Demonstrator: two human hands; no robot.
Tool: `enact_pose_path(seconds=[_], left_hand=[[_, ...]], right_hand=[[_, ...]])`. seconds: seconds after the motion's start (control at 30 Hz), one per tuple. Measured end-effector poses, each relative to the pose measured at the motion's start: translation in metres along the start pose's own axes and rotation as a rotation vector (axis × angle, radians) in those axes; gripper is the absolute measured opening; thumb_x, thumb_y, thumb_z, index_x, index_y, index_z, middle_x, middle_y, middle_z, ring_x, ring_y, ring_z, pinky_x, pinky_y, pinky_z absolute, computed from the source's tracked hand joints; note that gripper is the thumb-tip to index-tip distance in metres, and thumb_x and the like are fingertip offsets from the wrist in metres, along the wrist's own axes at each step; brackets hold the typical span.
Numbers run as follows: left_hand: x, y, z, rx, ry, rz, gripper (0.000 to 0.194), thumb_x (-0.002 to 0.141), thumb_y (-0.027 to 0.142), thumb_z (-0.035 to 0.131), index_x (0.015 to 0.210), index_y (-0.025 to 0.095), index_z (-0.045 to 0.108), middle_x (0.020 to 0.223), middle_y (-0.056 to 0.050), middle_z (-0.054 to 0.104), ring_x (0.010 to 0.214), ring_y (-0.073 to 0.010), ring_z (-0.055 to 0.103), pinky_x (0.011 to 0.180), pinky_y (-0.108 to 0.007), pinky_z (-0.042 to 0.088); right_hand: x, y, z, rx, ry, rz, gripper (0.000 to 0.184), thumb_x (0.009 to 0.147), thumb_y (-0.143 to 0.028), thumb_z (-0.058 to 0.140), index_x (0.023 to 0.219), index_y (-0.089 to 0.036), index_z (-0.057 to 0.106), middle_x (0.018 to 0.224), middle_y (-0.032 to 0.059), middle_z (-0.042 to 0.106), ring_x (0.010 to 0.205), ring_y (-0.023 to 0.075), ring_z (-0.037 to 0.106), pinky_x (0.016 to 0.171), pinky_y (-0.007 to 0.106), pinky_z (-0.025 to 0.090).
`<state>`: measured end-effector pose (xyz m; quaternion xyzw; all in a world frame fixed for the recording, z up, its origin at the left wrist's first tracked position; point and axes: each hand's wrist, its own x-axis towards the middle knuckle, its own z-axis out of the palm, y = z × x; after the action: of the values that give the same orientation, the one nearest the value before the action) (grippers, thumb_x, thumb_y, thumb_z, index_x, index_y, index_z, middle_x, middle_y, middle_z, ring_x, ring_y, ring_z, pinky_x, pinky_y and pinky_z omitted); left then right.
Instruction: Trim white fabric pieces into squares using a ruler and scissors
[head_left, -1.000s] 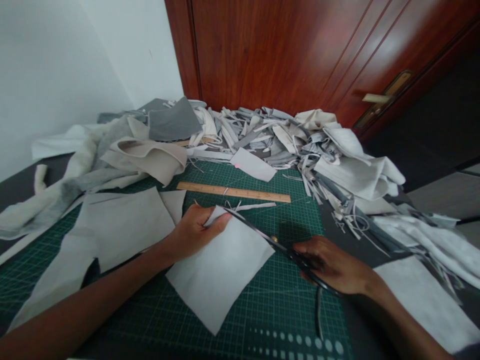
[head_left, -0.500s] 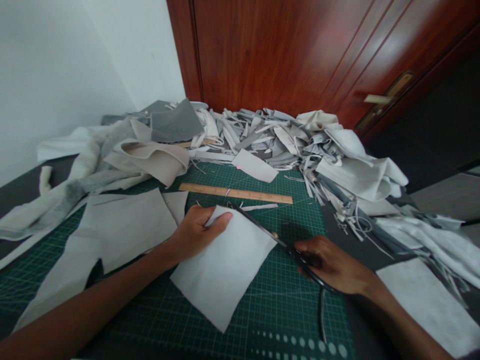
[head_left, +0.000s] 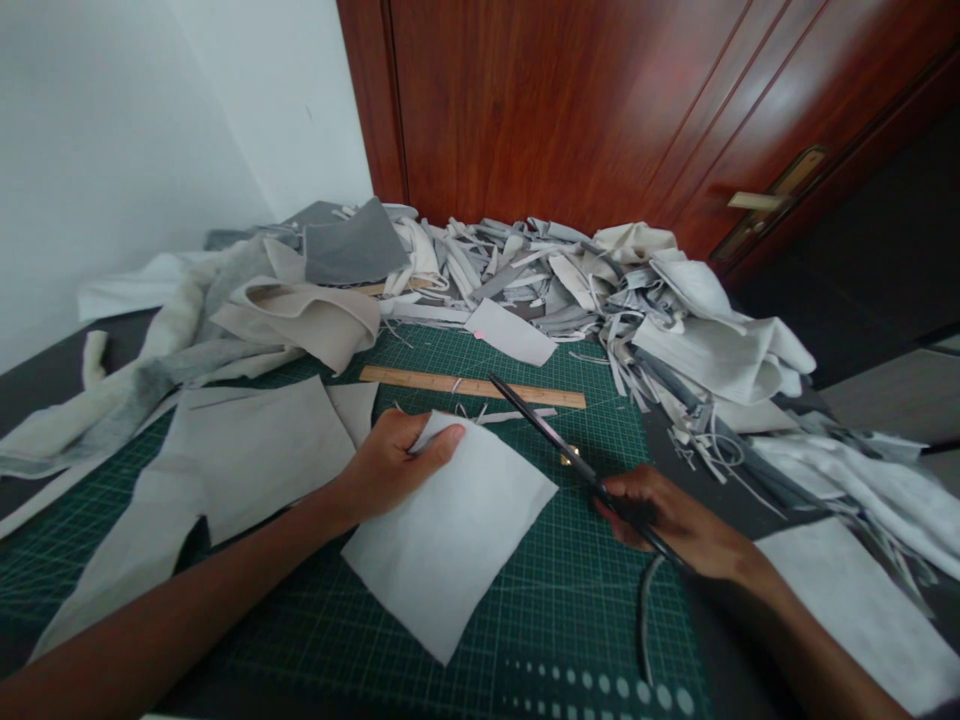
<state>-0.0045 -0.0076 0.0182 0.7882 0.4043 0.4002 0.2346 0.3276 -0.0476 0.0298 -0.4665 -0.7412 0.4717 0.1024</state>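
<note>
My left hand (head_left: 394, 462) grips the top corner of a white square of fabric (head_left: 450, 535) that lies on the green cutting mat (head_left: 555, 620). In my right hand (head_left: 667, 520) are black scissors (head_left: 551, 440), fingers closed in the handles. The blades are shut and lifted clear of the square, pointing up-left toward the wooden ruler (head_left: 472, 386). A thin trimmed strip (head_left: 517, 413) lies just beyond the square's upper edge.
Beige fabric pieces (head_left: 247, 455) lie left on the mat. A big heap of grey and white scraps (head_left: 600, 290) fills the back and right. More white fabric (head_left: 855, 600) lies at the right. A red-brown door (head_left: 600, 100) stands behind.
The scissors have come off the square's upper right edge and swung up and to the right, blades closed. My left hand and the white square have stayed put.
</note>
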Motion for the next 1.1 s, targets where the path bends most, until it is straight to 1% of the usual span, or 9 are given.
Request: enact_pose_path(seconds=[0.07,0.13,0.27,0.33,0.5,0.67,0.83,0.97,1.1], left_hand=[[0.0002,-0.0005,-0.0001,0.002,-0.001,-0.019,0.043,0.094,0.029,0.053,0.053,0.019,0.046,0.044,0.008,0.038,0.038,-0.0076,0.040,0.040,-0.020,0.028],[0.0004,-0.0008,-0.0001,0.002,-0.003,-0.019,0.042,0.094,0.030,0.053,0.054,0.019,0.047,0.045,0.007,0.040,0.039,-0.0078,0.042,0.041,-0.020,0.029],[0.0005,-0.0002,-0.0001,0.008,0.007,0.023,0.041,0.094,0.026,0.053,0.055,0.019,0.045,0.045,0.008,0.035,0.038,-0.0071,0.039,0.041,-0.021,0.026],[0.0002,0.0003,-0.0001,0.019,0.012,0.034,0.041,0.094,0.025,0.053,0.055,0.020,0.043,0.045,0.008,0.035,0.039,-0.0077,0.039,0.041,-0.021,0.027],[-0.0004,0.0009,-0.0001,0.028,-0.004,0.048,0.041,0.095,0.024,0.052,0.055,0.020,0.041,0.047,0.008,0.036,0.040,-0.0082,0.040,0.042,-0.021,0.028],[0.0004,0.0001,0.0012,-0.001,0.015,0.113,0.042,0.093,0.020,0.055,0.054,0.020,0.039,0.046,0.009,0.034,0.038,-0.0065,0.038,0.039,-0.020,0.026],[0.0010,-0.0008,0.0016,-0.020,0.014,0.151,0.040,0.092,0.017,0.057,0.055,0.019,0.043,0.046,0.008,0.037,0.037,-0.0059,0.038,0.038,-0.020,0.027],[0.0016,-0.0001,0.0009,-0.051,-0.016,0.163,0.037,0.091,0.014,0.056,0.056,0.019,0.046,0.047,0.008,0.038,0.037,-0.0053,0.039,0.038,-0.019,0.027],[0.0011,0.0006,0.0006,-0.052,-0.012,0.166,0.033,0.091,0.014,0.055,0.058,0.019,0.050,0.047,0.009,0.041,0.037,-0.0052,0.039,0.038,-0.018,0.026]], right_hand=[[0.0000,0.0004,0.0009,0.008,-0.063,0.007,0.035,0.086,-0.044,0.059,0.065,-0.022,0.044,0.058,-0.0033,0.045,0.054,0.0119,0.040,0.050,0.025,0.031],[-0.0003,-0.0002,0.0015,-0.038,-0.083,-0.025,0.029,0.085,-0.039,0.057,0.067,-0.022,0.043,0.060,-0.0037,0.045,0.055,0.0119,0.041,0.052,0.025,0.032],[-0.0012,-0.0039,0.0029,-0.209,-0.031,-0.085,0.019,0.083,-0.030,0.056,0.070,-0.022,0.045,0.064,-0.0022,0.049,0.061,0.0141,0.047,0.059,0.027,0.035],[-0.0013,-0.0055,0.0036,-0.253,-0.022,-0.097,0.016,0.083,-0.028,0.055,0.071,-0.022,0.047,0.065,-0.0016,0.051,0.062,0.0145,0.048,0.060,0.027,0.035],[-0.0014,-0.0064,0.0046,-0.304,-0.023,-0.101,0.012,0.084,-0.025,0.055,0.073,-0.021,0.051,0.065,-0.0010,0.054,0.061,0.0148,0.050,0.061,0.028,0.036],[-0.0030,-0.0091,0.0042,-0.377,0.029,-0.104,0.012,0.081,-0.023,0.056,0.070,-0.022,0.051,0.064,0.0010,0.059,0.062,0.0173,0.055,0.065,0.031,0.039],[-0.0033,-0.0077,0.0038,-0.403,0.029,-0.080,0.011,0.080,-0.024,0.057,0.071,-0.022,0.051,0.064,0.0011,0.060,0.061,0.0174,0.056,0.063,0.031,0.037],[-0.0033,-0.0030,0.0034,-0.426,0.019,-0.084,0.012,0.079,-0.025,0.059,0.073,-0.022,0.049,0.066,-0.0003,0.058,0.061,0.0159,0.055,0.061,0.029,0.034],[-0.0035,-0.0021,0.0033,-0.446,0.037,-0.091,0.013,0.079,-0.026,0.060,0.074,-0.022,0.049,0.065,-0.0011,0.058,0.061,0.0151,0.054,0.062,0.029,0.033]])
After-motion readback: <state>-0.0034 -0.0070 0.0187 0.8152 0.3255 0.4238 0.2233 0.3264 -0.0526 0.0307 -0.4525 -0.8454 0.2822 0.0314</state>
